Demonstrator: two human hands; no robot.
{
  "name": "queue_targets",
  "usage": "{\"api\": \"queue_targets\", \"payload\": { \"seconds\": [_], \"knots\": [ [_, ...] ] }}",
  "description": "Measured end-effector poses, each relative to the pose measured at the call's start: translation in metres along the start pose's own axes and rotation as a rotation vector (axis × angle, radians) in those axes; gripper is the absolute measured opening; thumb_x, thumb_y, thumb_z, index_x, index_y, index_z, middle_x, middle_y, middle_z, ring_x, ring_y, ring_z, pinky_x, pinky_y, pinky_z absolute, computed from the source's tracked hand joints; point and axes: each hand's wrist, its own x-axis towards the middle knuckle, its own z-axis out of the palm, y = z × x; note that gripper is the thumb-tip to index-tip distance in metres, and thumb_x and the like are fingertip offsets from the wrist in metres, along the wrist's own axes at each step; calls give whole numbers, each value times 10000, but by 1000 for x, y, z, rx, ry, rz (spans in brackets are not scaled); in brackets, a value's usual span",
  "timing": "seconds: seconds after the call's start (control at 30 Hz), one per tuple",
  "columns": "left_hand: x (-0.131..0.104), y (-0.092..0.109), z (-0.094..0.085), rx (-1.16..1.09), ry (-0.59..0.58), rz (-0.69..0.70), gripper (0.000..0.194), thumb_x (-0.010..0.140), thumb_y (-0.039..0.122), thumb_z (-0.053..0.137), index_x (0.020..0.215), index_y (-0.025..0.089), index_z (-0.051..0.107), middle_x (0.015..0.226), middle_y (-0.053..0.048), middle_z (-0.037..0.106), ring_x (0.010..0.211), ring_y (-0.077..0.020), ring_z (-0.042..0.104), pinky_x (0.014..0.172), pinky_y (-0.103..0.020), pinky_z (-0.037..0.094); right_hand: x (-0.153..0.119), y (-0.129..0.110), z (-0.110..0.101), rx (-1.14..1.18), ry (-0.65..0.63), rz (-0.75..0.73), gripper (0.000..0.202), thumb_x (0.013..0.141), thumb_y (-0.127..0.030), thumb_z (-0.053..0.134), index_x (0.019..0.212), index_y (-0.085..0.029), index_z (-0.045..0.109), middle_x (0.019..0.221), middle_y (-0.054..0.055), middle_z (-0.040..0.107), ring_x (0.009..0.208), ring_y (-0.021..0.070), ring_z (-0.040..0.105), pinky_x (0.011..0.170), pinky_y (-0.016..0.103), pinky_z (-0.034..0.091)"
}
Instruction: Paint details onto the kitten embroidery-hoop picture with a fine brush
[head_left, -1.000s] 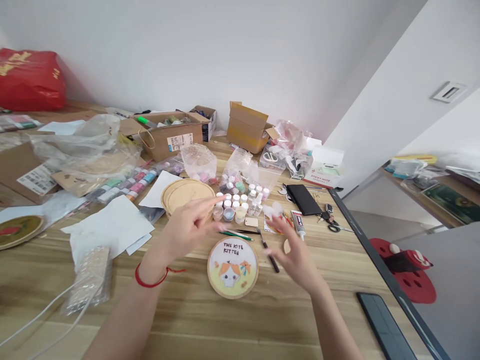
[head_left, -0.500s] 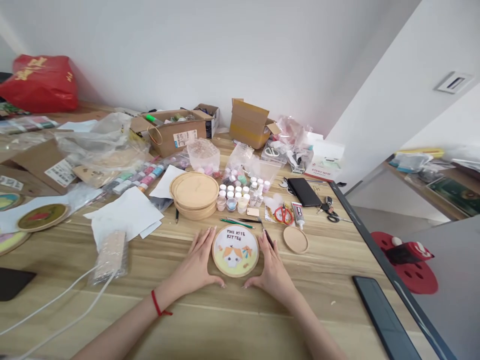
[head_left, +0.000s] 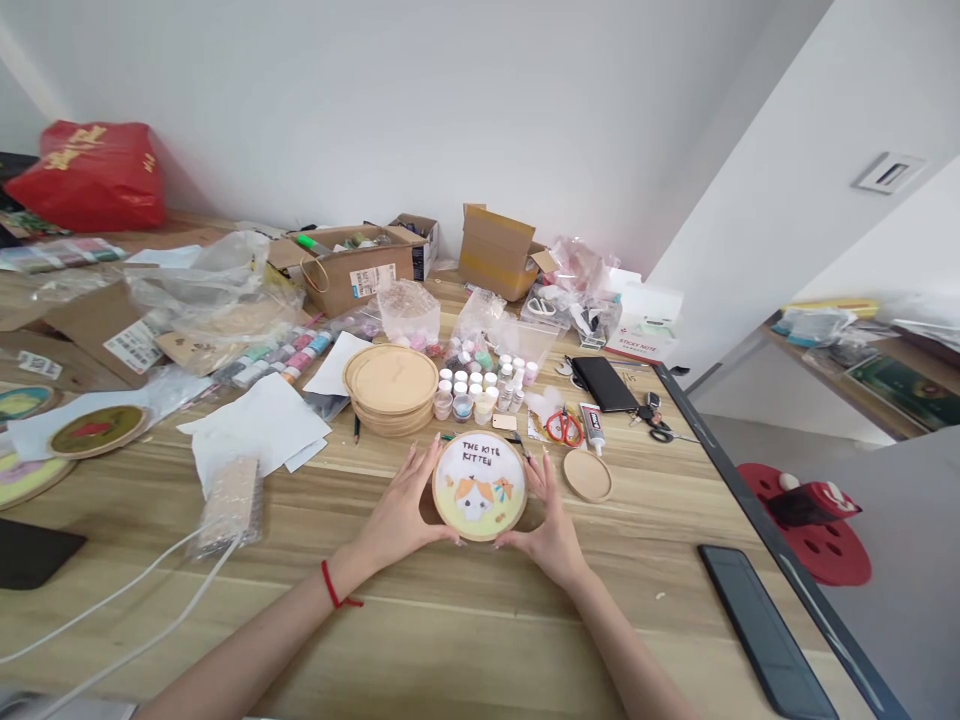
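A round wooden-rimmed plaque (head_left: 480, 487) with a painted cat face, an orange shape and the words "THE KITE KITTEN" is held above the wooden table. My left hand (head_left: 409, 505) grips its left rim, thumb at the lower edge and fingers along the side. On the right rim, my right hand (head_left: 551, 525) holds it the same way. Behind the plaque lie a green pencil and a dark pen, partly hidden. A small round wooden tray (head_left: 588, 475) rests right of my right hand.
A stack of wooden discs (head_left: 394, 380), small paint pots (head_left: 463, 390), red-handled scissors (head_left: 564, 427) and a glue tube (head_left: 592, 428) stand or lie behind. Papers (head_left: 255, 430) are at left, a black phone (head_left: 765, 630) at right. Cardboard boxes (head_left: 360, 272) line the wall.
Both hands have closed onto the plaque's rim and raised it slightly. It now covers more of the pencil and pen behind it. The camera view has shifted a little.
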Motion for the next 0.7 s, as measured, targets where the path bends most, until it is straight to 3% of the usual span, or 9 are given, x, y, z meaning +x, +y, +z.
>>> {"api": "queue_targets", "payload": {
  "seconds": [0.17, 0.3, 0.4, 0.53, 0.7],
  "knots": [
    [1, 6, 0, -60, 14, 20, 1342, 566, 560, 862, 1565, 317, -1, 1608, -150, 238, 1489, -381, 112, 1191, -621, 171, -4, -19, -16, 50, 14, -43, 1342, 586, -455, 891, 1554, -293, -25, 1573, 170, 329, 1473, 338, 259, 1170, 585, 255],
    [-7, 8, -1, -150, -29, -32, 1424, 521, 536, 892, 1556, 334, -65, 1529, -135, 412, 1494, -355, 116, 1184, -630, 173, -14, -33, -19, 67, 9, 11, 1366, 564, -432, 905, 1558, -272, -18, 1534, 185, 395, 1444, 337, 334, 1156, 563, 299],
    [-14, 9, -7, -143, -59, -39, 1422, 526, 520, 897, 1554, 335, -67, 1500, -119, 461, 1493, -333, 154, 1197, -613, 150, -23, -33, -11, 105, 1, 80, 1392, 538, -428, 914, 1557, -263, -21, 1494, 188, 452, 1416, 335, 388, 1137, 558, 333],
    [-21, 1, -13, -27, -52, -25, 1396, 525, 545, 887, 1559, 337, -27, 1559, -124, 365, 1489, -359, 152, 1197, -617, 151, -26, -23, 7, 110, -41, 124, 1421, 511, -389, 926, 1554, -280, -34, 1516, 174, 428, 1429, 325, 367, 1147, 543, 327],
    [-26, -16, -6, 63, -68, -22, 1445, 510, 539, 896, 1557, 317, -74, 1574, -145, 328, 1466, -372, 237, 1197, -610, 161, -22, -12, 23, 30, -101, 100, 1447, 479, -315, 940, 1553, -310, -29, 1556, 151, 376, 1434, 327, 353, 1154, 524, 334]
  ]
}}
